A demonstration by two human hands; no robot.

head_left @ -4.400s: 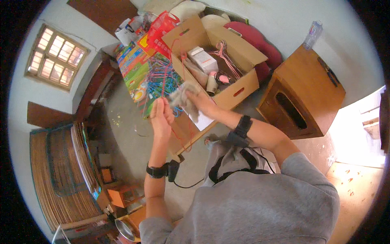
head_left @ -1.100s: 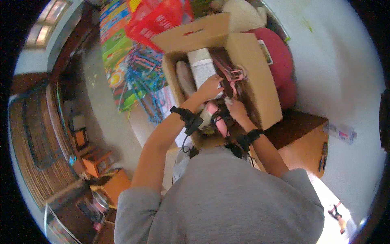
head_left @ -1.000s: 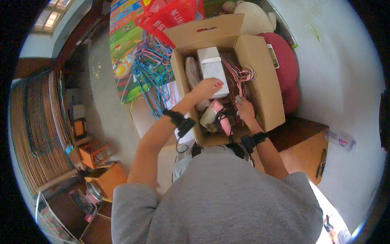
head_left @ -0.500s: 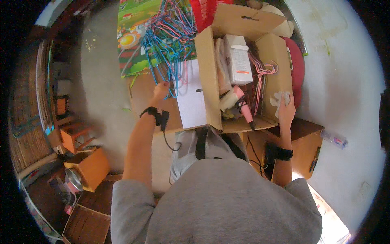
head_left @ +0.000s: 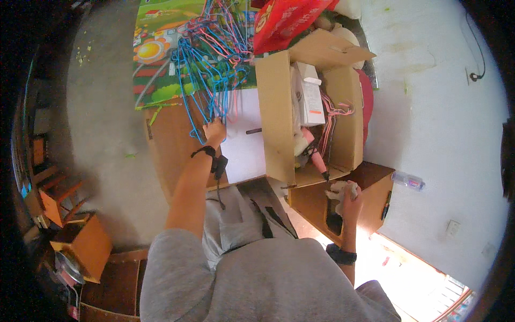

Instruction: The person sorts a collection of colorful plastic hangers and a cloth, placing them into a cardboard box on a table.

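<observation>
My left hand (head_left: 215, 132) is closed around the near end of a blue hanger (head_left: 185, 96) at the edge of a tangled pile of blue and pink hangers. A white sheet (head_left: 244, 142) lies flat beside it. My right hand (head_left: 352, 203) grips a crumpled white cloth (head_left: 337, 194), held outside the near right corner of an open cardboard box (head_left: 278, 115). Inside that box are a white carton (head_left: 312, 104), a pink hair dryer (head_left: 317, 160) with a dark cord, and several pink hangers (head_left: 333, 111).
A red bag (head_left: 287, 24) stands behind the box. A colourful printed mat (head_left: 155, 80) is under the hangers. To the right are a wooden cabinet (head_left: 370, 188), a plastic bottle (head_left: 407, 181) and a pale wall (head_left: 429, 123). Wooden stools (head_left: 88, 244) stand at the lower left.
My right hand, with the white cloth, has come out from the box's right wall toward me. My left hand stays by the blue hangers. The whole view has shifted.
</observation>
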